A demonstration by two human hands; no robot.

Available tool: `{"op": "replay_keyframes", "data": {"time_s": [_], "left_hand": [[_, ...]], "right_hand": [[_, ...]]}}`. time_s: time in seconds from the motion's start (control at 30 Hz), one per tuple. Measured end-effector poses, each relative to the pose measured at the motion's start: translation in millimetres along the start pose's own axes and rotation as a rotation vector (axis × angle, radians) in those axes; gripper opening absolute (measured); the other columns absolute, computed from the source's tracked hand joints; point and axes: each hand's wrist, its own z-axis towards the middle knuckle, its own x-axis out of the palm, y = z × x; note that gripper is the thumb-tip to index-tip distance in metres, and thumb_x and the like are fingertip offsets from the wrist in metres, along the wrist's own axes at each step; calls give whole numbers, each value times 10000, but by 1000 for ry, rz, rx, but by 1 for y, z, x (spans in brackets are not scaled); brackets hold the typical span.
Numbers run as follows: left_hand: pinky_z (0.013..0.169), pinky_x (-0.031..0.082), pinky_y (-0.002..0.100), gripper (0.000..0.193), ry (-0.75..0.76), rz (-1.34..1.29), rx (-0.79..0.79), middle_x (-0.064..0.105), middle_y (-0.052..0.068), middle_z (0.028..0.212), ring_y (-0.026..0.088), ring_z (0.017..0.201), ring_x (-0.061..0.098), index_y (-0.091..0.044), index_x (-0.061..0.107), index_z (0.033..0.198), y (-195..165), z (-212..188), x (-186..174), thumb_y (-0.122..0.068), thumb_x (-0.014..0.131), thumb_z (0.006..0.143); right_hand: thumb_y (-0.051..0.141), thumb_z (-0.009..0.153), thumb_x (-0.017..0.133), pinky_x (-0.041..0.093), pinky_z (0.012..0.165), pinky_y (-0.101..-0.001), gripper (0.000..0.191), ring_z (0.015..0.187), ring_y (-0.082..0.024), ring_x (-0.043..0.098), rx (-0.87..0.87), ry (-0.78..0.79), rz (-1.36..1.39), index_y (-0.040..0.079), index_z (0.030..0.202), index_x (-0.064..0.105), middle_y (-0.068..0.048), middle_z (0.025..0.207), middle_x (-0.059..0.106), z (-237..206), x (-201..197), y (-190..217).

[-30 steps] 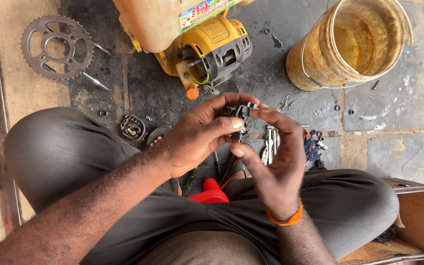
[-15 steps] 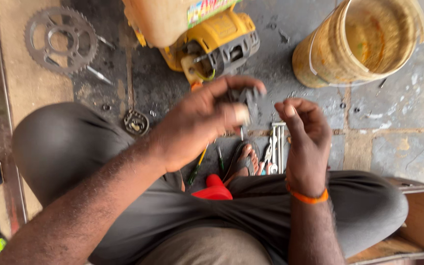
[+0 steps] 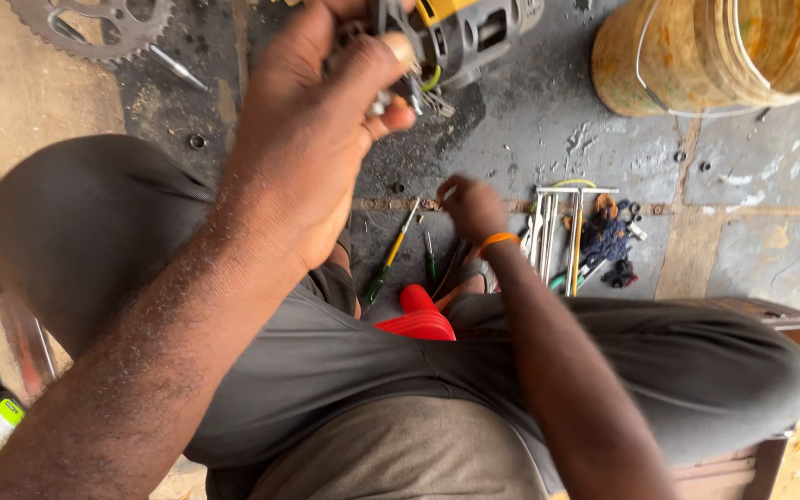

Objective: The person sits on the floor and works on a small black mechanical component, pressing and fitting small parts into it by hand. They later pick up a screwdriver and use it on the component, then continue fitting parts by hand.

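My left hand (image 3: 317, 120) is raised close to the camera, fingers shut on a small dark metal part (image 3: 391, 46) with bits of wire hanging from it. It hovers in front of a yellow and grey power tool (image 3: 479, 28) lying on the floor. My right hand (image 3: 469, 211), with an orange band on the wrist, reaches down to the dark floor between my knees. Its fingers are bunched around a small pale item (image 3: 447, 194); whether they grip it is unclear. A yellow-handled screwdriver (image 3: 389, 257) and a thin green one (image 3: 429, 255) lie just left of that hand.
Long metal rods and wrenches (image 3: 557, 236) lie right of my right hand beside a dark rag (image 3: 606, 236). A yellowish bucket (image 3: 724, 56) stands top right, a toothed sprocket (image 3: 94, 20) top left. A red piece (image 3: 418, 319) sits at my lap, a wooden box (image 3: 775, 319) at right.
My left hand has lifted toward the camera with the small part. My right hand has dropped from chest height to the floor among the tools. The view has tilted down and closer.
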Motion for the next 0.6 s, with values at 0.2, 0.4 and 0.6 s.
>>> {"op": "replay_keyframes", "data": {"time_s": [0.2,0.4,0.6], "left_hand": [[909,549,330,322,228,-242,-185,647,19,1188,110,1064,581,-71,586,1360,-10,2,1,-132,608,1044],[828,583,317,385,482,-350,-318,549,-54,1012,67,870,545,-64,570,1392,-27,-4,3,-97,595,1009],[705,439,231,430,602,-250,-268,441,-48,861,37,749,437,-46,568,1451,-35,-9,2,-102,598,1027]], "right_hand": [[378,903,756,564,816,-494,371,929,-376,714,-6,33,-291,105,1143,682,-168,996,753,-2,30,29],[317,973,638,520,880,-433,375,1039,-302,660,-24,10,-296,79,1261,612,-173,1128,691,-8,28,60],[280,1029,529,469,923,-371,375,1119,-225,600,-50,-73,-109,67,1336,556,-153,1190,647,-23,10,84]]}}
